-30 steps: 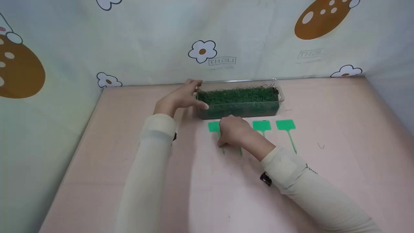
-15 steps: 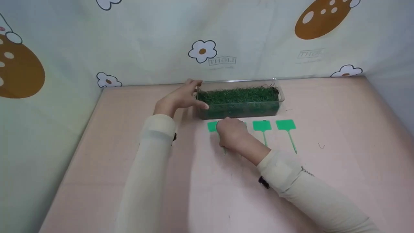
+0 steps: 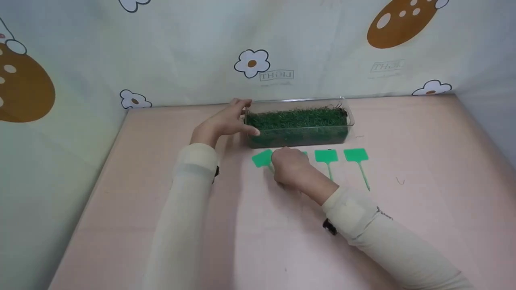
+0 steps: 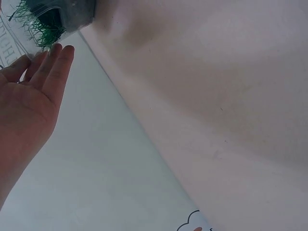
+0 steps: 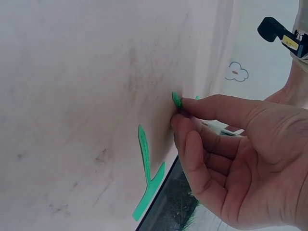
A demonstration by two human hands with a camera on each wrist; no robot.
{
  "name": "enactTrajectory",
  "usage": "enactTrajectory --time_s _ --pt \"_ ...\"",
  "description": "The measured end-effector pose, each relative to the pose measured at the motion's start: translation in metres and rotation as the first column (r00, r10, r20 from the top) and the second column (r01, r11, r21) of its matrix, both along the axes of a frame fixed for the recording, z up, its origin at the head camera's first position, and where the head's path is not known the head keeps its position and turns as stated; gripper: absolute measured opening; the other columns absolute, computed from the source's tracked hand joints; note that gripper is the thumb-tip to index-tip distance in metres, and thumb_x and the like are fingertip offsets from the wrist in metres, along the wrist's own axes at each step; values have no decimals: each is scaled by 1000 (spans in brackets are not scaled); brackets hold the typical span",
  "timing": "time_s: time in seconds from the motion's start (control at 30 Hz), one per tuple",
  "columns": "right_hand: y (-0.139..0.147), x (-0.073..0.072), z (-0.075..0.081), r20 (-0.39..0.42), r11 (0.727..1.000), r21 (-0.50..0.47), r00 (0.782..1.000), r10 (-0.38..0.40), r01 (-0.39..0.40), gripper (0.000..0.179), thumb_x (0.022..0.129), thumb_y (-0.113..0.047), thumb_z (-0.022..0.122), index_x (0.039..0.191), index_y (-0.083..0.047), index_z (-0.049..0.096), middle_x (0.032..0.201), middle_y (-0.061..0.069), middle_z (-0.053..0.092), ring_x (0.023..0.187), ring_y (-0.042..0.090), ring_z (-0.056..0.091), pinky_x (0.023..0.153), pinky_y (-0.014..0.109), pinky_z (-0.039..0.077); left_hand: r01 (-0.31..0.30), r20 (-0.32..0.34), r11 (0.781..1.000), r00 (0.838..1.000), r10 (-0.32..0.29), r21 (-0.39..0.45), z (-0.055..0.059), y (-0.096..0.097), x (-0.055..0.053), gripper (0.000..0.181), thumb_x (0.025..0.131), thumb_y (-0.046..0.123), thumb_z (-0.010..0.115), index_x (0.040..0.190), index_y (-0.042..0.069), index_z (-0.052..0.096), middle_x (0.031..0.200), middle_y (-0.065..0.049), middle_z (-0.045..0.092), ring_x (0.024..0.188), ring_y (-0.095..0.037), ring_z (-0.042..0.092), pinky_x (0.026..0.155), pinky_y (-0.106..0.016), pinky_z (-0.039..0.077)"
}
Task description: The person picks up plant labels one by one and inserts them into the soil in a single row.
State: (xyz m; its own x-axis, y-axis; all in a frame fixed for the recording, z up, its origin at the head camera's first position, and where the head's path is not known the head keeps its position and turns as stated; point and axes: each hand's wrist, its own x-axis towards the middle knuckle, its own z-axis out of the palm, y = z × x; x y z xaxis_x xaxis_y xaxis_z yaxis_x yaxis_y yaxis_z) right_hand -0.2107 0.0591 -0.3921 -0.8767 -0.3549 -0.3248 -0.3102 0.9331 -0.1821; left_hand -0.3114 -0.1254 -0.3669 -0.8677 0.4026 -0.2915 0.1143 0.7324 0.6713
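Note:
My right hand (image 3: 291,167) pinches the stem of a green plant label (image 3: 262,158) between thumb and fingertips. The label's flat head slants to the left, and the pointed stem tip shows past the thumb in the right wrist view. A second green label (image 3: 305,153) lies mostly hidden behind this hand. Two more, a third label (image 3: 326,156) and a fourth label (image 3: 356,154), lie in a row to the right. My left hand (image 3: 225,122) holds the left end of a clear plastic box (image 3: 298,139), thumb at the front corner, fingers toward the back. Green artificial grass (image 3: 296,118) fills the box.
The pink tabletop (image 3: 161,209) meets a patterned cloth backdrop (image 3: 193,52) just behind the box. Thin curved bits lie on the table, including a small strand (image 3: 400,181) at the right.
The leftmost label has turned, its head swinging left and tilting, with its stem in my right fingers. My right hand has shifted slightly left. My left hand stays at the box.

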Motion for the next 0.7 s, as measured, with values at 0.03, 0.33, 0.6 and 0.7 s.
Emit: enactTrajectory --time_s 0.03,0.33,0.6,0.7 --pt "0 1 0 -16 1000 5 1000 2 -2 14 91 -8 65 79 -3 70 73 11 63 61 19 47 51 33 48 0 1 1000 1000 0 4 -1 0 0 98 84 32 80 159 14 20 156 -10 26 150 -26 28 122 -46 29" --pt "-2 8 -3 -134 999 28 990 46 -43 16 97 -6 58 98 0 73 87 18 69 74 27 64 69 46 61 -21 8 1000 1000 21 15 -2 -1 0 99 84 34 80 159 16 19 160 -7 24 151 -25 27 123 -48 27" --pt "5 -2 -6 -48 999 43 998 31 -29 12 90 -13 65 91 -3 71 78 10 63 63 20 49 53 34 46 -21 20 1000 1000 21 23 -2 -2 0 99 84 33 80 160 17 18 160 -8 23 152 -27 26 123 -47 28" --pt "9 -6 -6 1 999 30 1000 16 -16 12 87 -17 67 83 -6 69 70 6 57 60 20 45 50 31 37 -20 17 1000 1000 20 14 -2 -1 1 99 84 34 80 160 18 18 160 -7 24 152 -26 26 123 -47 27"
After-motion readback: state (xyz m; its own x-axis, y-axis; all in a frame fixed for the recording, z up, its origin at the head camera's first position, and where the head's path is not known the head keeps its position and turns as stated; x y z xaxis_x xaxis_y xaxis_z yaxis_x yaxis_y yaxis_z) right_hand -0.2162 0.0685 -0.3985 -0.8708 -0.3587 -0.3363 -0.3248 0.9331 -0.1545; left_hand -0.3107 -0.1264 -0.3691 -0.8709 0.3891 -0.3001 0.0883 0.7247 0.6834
